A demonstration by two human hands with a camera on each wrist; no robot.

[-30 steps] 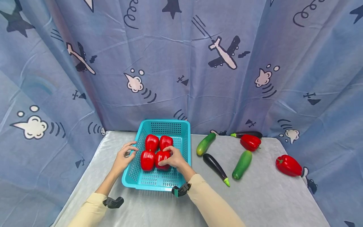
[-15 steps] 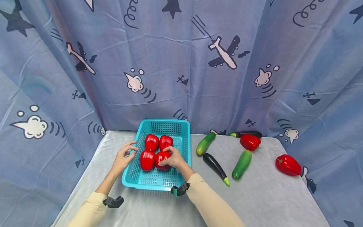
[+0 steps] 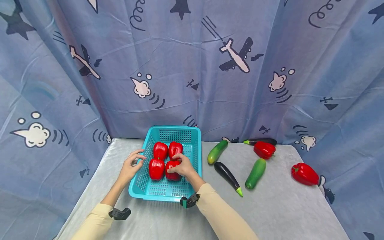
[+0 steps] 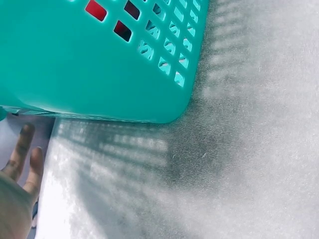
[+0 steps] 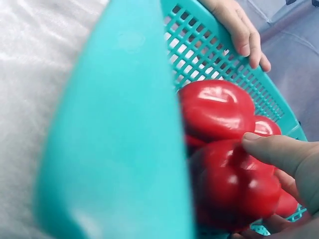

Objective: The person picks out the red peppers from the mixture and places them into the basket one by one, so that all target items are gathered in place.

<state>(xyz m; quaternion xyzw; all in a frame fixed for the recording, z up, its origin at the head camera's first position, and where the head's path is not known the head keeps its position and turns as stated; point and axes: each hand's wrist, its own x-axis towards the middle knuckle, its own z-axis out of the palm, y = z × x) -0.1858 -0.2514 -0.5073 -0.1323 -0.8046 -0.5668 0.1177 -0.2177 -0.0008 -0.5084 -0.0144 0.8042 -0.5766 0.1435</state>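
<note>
Turned slightly since earlier: near-right pepper under right grip. Left grip: fingers loose, apart, at rim of basket, perhaps steadying. Right of it, inside basket, three other peppers sit close, likely propping each other. Right grip: thumb and fingers clamped on near-right pepper, probably because smooth skin slips. To its right, on worktop: two cucumbers, two eggplants, two loose peppers.

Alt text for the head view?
A person's right hand holds the front-right red pepper of four in a turquoise basket, left hand at its left side. Two cucumbers, two eggplants and two more red peppers lie to the right on a pale table.
</note>
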